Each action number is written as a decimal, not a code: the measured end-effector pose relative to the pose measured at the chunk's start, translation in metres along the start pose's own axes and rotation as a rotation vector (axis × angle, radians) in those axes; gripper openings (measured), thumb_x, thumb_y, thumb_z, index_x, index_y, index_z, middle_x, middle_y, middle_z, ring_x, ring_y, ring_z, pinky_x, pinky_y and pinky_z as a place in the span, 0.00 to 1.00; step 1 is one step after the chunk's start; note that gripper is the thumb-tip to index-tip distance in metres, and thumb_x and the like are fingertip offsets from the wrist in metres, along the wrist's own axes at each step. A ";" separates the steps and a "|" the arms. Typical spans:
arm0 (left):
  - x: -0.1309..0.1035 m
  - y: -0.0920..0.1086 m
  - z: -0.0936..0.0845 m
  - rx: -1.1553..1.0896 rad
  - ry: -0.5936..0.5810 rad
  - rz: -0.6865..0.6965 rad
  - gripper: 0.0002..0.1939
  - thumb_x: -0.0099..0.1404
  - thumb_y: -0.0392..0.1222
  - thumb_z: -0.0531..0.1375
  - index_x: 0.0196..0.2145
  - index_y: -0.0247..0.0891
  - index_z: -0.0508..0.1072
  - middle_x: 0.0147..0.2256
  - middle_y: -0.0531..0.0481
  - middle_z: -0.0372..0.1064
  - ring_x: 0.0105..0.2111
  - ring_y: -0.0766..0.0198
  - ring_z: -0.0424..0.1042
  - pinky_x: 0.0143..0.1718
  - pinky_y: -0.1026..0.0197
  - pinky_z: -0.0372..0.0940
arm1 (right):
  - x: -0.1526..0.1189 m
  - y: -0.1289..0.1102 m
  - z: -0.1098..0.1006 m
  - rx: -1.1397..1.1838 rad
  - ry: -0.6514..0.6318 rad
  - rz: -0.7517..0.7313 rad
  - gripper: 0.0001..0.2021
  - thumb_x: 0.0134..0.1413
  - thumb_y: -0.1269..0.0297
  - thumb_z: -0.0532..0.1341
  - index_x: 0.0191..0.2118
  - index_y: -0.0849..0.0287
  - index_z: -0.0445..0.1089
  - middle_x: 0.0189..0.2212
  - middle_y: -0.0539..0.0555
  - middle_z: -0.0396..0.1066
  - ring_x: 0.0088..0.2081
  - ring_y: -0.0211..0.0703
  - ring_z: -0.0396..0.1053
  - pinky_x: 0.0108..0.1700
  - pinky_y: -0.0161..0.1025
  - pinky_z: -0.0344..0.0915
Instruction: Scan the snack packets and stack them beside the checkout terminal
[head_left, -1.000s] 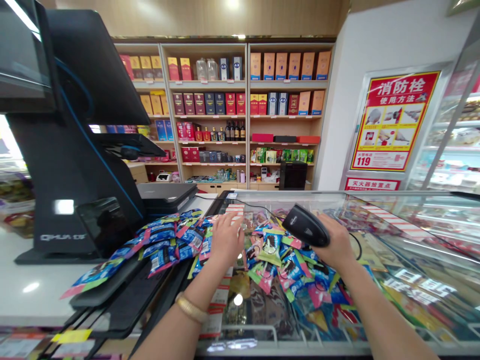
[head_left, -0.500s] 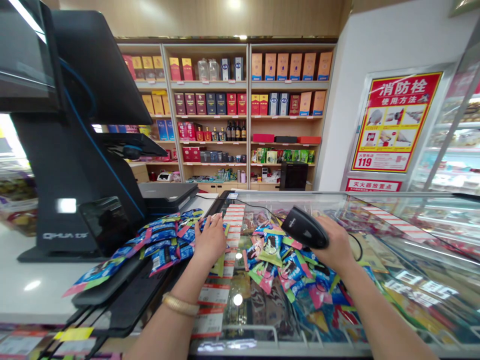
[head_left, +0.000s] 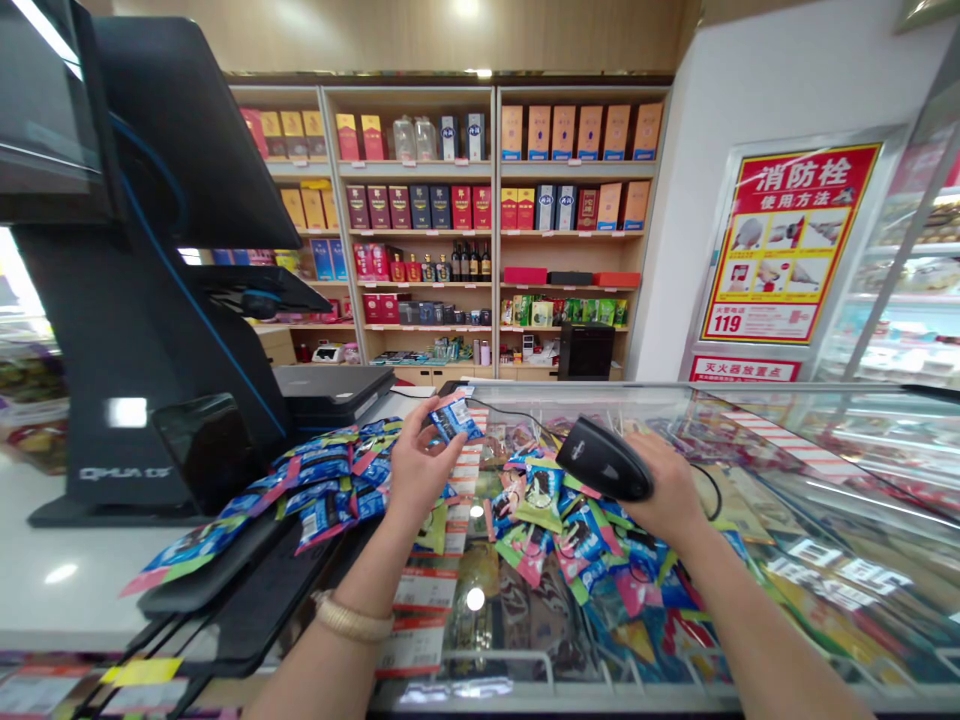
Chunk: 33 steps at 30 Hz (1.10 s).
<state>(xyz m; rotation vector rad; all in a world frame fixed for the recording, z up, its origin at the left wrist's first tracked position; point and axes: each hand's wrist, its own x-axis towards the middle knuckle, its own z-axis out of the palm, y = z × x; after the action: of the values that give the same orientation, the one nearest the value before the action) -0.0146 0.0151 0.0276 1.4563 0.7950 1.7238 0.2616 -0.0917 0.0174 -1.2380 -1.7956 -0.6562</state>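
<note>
At the far left, well apart from the left grip, stood a black register [head_left: 150, 300], with a dark box [head_left: 330, 392] beside its base. Nearer, just left of the left wrist, the left pile [head_left: 322, 485] of blue, pink and green packets lay heaped. The left hand [head_left: 418, 468] had its thumb and fingers closed on one packet [head_left: 454, 417], raised and tilted at the fingertips. A bangle [head_left: 352, 616] circled the wrist behind that grip, and price tags [head_left: 420, 590] ran in a strip to its right. Between the two hands, on the glass top [head_left: 757, 610], the right pile [head_left: 559, 520] spread out below the scanner. The black scanner [head_left: 604, 462] sat clamped in the right hand [head_left: 670, 492], its head left of that grip and toward the held packet. A cable loop [head_left: 716, 490] curved just right of the right grip. Farther right and higher, a red and yellow poster [head_left: 793, 240] hung on the wall.
</note>
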 end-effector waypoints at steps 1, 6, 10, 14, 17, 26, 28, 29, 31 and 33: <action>-0.001 0.000 0.001 0.012 -0.004 -0.015 0.30 0.46 0.38 0.69 0.49 0.39 0.70 0.49 0.43 0.68 0.40 0.62 0.73 0.37 0.65 0.70 | 0.000 -0.001 0.000 0.004 -0.018 -0.002 0.08 0.47 0.62 0.58 0.34 0.58 0.69 0.26 0.54 0.68 0.29 0.45 0.67 0.34 0.40 0.62; -0.005 0.000 0.001 0.186 -0.138 0.042 0.25 0.49 0.36 0.65 0.47 0.41 0.72 0.48 0.46 0.70 0.43 0.60 0.71 0.41 0.63 0.69 | 0.003 -0.008 -0.003 0.031 -0.098 -0.028 0.12 0.44 0.64 0.59 0.38 0.58 0.70 0.30 0.55 0.71 0.32 0.46 0.69 0.34 0.39 0.61; -0.007 -0.003 0.002 0.321 -0.224 0.135 0.25 0.51 0.36 0.63 0.49 0.42 0.71 0.50 0.45 0.68 0.47 0.58 0.70 0.41 0.62 0.69 | 0.005 -0.013 -0.004 0.027 -0.166 -0.036 0.08 0.43 0.65 0.59 0.33 0.57 0.70 0.27 0.53 0.70 0.30 0.44 0.67 0.32 0.37 0.58; -0.008 -0.006 0.002 0.409 -0.244 0.171 0.26 0.51 0.36 0.62 0.50 0.42 0.71 0.51 0.45 0.68 0.49 0.56 0.69 0.41 0.62 0.68 | 0.007 -0.017 -0.006 0.033 -0.227 -0.029 0.07 0.43 0.66 0.59 0.32 0.57 0.69 0.26 0.52 0.69 0.30 0.43 0.67 0.32 0.36 0.56; -0.009 -0.006 0.003 0.435 -0.253 0.190 0.25 0.52 0.36 0.62 0.50 0.42 0.71 0.50 0.45 0.68 0.50 0.56 0.68 0.43 0.60 0.68 | 0.007 -0.018 -0.006 0.027 -0.257 -0.018 0.07 0.43 0.66 0.59 0.32 0.57 0.69 0.26 0.52 0.69 0.30 0.43 0.67 0.32 0.36 0.56; -0.013 -0.003 0.004 0.441 -0.285 0.222 0.26 0.54 0.35 0.60 0.53 0.42 0.69 0.52 0.43 0.67 0.52 0.55 0.67 0.41 0.62 0.69 | 0.004 -0.011 -0.003 0.002 -0.208 -0.015 0.09 0.43 0.65 0.60 0.34 0.58 0.70 0.27 0.53 0.69 0.31 0.44 0.67 0.33 0.37 0.57; -0.014 -0.007 0.005 0.446 -0.330 0.252 0.29 0.57 0.34 0.57 0.57 0.41 0.65 0.56 0.41 0.64 0.54 0.55 0.65 0.43 0.61 0.69 | 0.003 -0.006 -0.003 -0.004 -0.115 -0.006 0.10 0.44 0.64 0.59 0.36 0.58 0.70 0.27 0.53 0.69 0.30 0.44 0.67 0.33 0.38 0.58; -0.015 -0.009 0.006 0.456 -0.361 0.276 0.30 0.58 0.33 0.56 0.59 0.40 0.62 0.58 0.41 0.62 0.56 0.56 0.64 0.44 0.60 0.70 | 0.003 -0.003 -0.003 -0.004 -0.055 -0.003 0.10 0.44 0.64 0.59 0.36 0.58 0.70 0.27 0.53 0.69 0.30 0.44 0.67 0.33 0.38 0.59; -0.017 -0.013 0.010 0.505 -0.418 0.353 0.32 0.61 0.32 0.52 0.63 0.41 0.56 0.61 0.42 0.57 0.60 0.56 0.59 0.47 0.59 0.69 | 0.003 0.002 -0.005 -0.009 0.058 0.013 0.09 0.45 0.64 0.58 0.35 0.58 0.69 0.26 0.52 0.69 0.29 0.44 0.67 0.32 0.38 0.60; -0.021 -0.016 0.017 0.589 -0.450 0.475 0.33 0.63 0.31 0.50 0.65 0.44 0.51 0.63 0.44 0.55 0.62 0.57 0.56 0.52 0.57 0.67 | 0.003 0.006 -0.007 -0.020 0.130 0.037 0.06 0.45 0.65 0.57 0.32 0.57 0.68 0.25 0.51 0.67 0.28 0.44 0.66 0.31 0.38 0.59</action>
<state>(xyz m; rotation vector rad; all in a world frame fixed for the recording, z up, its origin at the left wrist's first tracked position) 0.0060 0.0058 0.0055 2.4905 0.7786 1.4312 0.2687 -0.0931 0.0234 -1.2112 -1.6590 -0.7183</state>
